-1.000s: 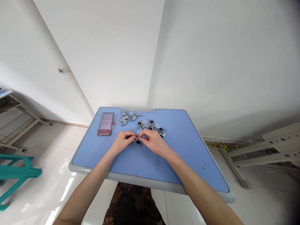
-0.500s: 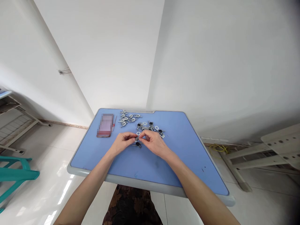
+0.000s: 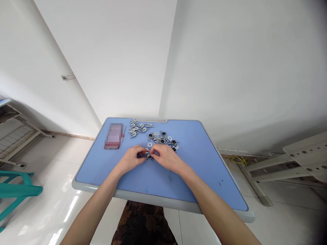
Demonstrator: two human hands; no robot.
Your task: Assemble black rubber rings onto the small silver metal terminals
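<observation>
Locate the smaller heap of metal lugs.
Head view: the smaller heap of metal lugs sits near the far edge of the blue tabletop, right of a pixelated phone-like slab and left of the larger heap of metal parts.

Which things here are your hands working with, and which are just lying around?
Working with:
left hand
right hand
small metal part pinched between them
metal pieces with black rings
pile of metal lugs

Just lying around:
blurred phone
teal plastic stool
yellow cable
</observation>
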